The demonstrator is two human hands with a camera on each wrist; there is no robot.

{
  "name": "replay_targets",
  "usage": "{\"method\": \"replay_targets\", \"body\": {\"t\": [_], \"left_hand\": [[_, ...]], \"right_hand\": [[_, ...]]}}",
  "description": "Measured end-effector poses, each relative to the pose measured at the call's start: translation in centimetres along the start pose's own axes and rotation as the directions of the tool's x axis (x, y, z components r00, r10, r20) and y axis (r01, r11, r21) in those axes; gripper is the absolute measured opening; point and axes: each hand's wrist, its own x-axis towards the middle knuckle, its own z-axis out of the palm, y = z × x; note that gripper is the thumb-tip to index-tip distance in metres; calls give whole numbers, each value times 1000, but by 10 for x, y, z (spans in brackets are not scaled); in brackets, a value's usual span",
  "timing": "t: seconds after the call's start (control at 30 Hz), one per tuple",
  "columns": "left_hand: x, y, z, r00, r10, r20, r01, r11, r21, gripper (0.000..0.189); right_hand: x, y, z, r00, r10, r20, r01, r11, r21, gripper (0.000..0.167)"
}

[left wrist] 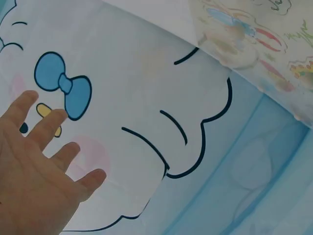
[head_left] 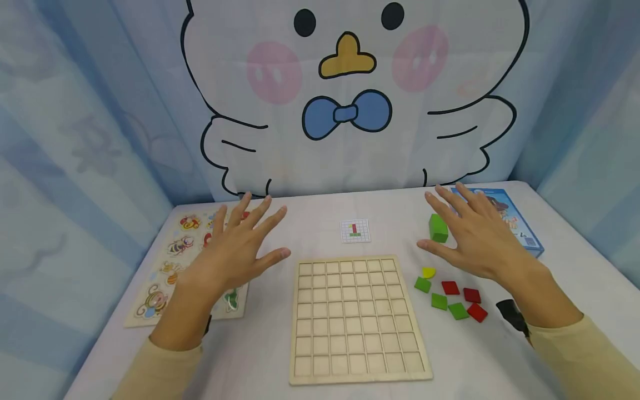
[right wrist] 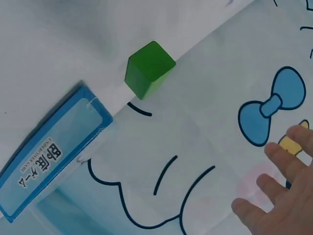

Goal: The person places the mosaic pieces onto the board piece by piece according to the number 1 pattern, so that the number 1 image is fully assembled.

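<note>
Both hands empty, well apart, fingers spread. Right hand (head_left: 477, 239), right of frame, is nearer the solid green block (head_left: 438, 228), just left of its fingers; left hand (head_left: 231, 250) far across at left. Block's long axis seems to run up-frame, end face toward the lower edge.

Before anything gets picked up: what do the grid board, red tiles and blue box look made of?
Grid board: probably bare wood, matt, from its pale tan colour.
Red tiles: smooth painted wood or plastic; their even colour leaves it open.
Blue box: likely smooth printed cardboard, from its straight edges and lettering.
</note>
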Motion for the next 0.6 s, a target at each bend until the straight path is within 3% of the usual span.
{"method": "replay_targets", "body": {"t": [0.17, 0.37, 0.6], "left_hand": [[-2, 3, 5, 1000, 22, -9, -22, 999, -45, 79], [-4, 7, 14, 999, 38, -1, -37, 992, -121, 77], [-6, 5, 20, 999, 50, 9, -48, 990, -131, 77]], "right_hand": [[-6, 6, 6, 1000, -19, -3, 19, 993, 117, 79], [-17, 13, 13, 998, -40, 51, 23, 954, 300, 70], [-19, 16, 23, 999, -42, 30, 27, 921, 389, 67]]}}
